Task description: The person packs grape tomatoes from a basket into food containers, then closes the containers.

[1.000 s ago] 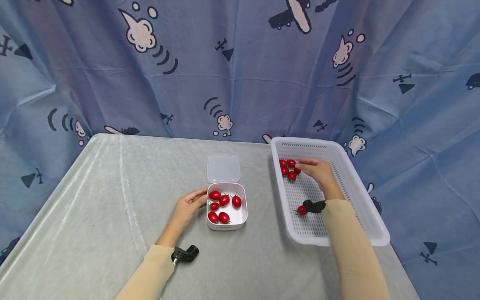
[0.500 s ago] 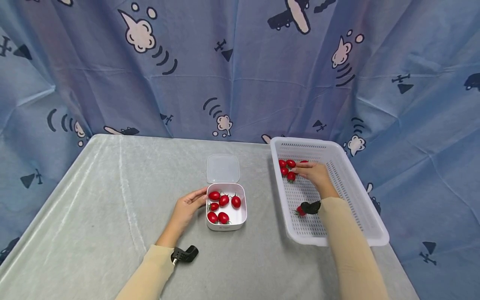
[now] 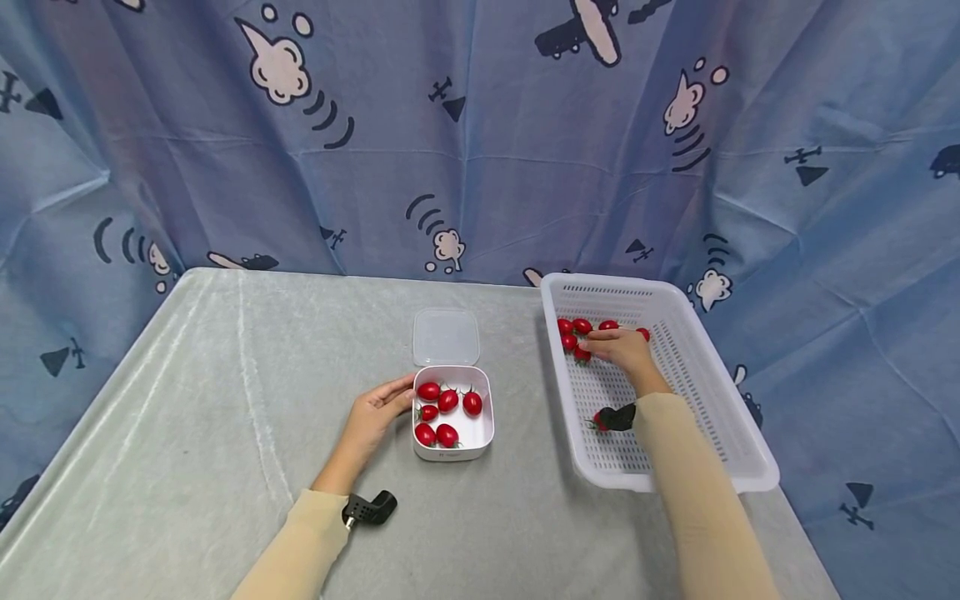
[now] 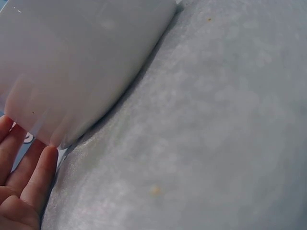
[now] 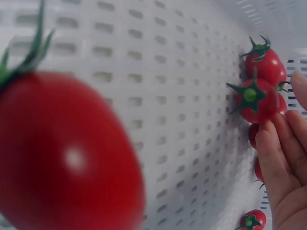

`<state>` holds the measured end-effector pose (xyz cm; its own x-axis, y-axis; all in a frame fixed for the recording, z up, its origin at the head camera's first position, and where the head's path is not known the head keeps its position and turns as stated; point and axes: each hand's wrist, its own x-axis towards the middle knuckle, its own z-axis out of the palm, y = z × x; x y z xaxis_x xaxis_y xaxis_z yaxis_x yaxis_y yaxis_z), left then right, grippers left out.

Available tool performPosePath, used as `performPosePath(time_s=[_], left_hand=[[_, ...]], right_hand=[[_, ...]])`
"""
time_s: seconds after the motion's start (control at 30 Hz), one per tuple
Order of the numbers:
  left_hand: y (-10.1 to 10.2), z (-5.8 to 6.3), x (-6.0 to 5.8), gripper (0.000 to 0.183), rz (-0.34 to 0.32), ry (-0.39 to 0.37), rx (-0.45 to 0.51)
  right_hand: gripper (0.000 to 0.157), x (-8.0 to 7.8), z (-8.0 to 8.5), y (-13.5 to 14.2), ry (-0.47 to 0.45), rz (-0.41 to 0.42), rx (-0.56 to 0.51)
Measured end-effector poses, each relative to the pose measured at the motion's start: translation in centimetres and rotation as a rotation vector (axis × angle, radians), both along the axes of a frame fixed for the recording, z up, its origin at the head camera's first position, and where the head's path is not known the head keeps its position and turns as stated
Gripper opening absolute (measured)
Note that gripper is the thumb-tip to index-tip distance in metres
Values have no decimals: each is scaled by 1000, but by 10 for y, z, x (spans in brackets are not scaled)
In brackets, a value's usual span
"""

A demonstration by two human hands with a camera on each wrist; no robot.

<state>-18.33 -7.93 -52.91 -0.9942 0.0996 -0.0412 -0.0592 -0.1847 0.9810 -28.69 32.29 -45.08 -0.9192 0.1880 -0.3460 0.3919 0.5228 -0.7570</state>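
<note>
The left hand [image 3: 377, 417], fingers extended, touches the white box [image 3: 450, 455] holding six tomatoes [image 3: 447, 402]; the right hand [image 3: 626, 352], fingers straight, thumb apart, reaches the clustered tomatoes [image 3: 582, 326] in the perforated basket [image 3: 615, 481]. Behind the box: a translucent lid [image 3: 446, 337].

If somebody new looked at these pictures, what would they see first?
Probably the bright red tomatoes: six in the small white box beside the left hand, and more in the big white basket where the right hand is. Next, maybe the blue curtain with cartoon planes, behind the table. In the right wrist view, one tomato looks huge at the left.
</note>
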Motion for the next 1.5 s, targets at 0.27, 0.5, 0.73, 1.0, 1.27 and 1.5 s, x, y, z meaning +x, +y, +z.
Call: performPosePath(time_s=[0.27, 0.5, 0.73, 1.0, 1.27, 1.5], left_hand=[[-1, 0, 0, 41, 8, -3, 14], [-2, -1, 0, 40, 8, -3, 7], [-3, -2, -1, 41, 8, -10, 5], [-2, -1, -2, 41, 6, -16, 9], [-2, -1, -1, 41, 3, -14, 7], [0, 0, 0, 41, 7, -6, 4]], right_hand=[[56, -4, -8, -3, -49, -4, 113], [56, -9, -11, -7, -58, 11, 117], [55, -7, -8, -9, -37, 36, 117], [53, 0, 5, -8, 15, -1, 56], [55, 1, 24, -12, 86, -22, -107], [58, 10, 46, -21, 130, -66, -179]])
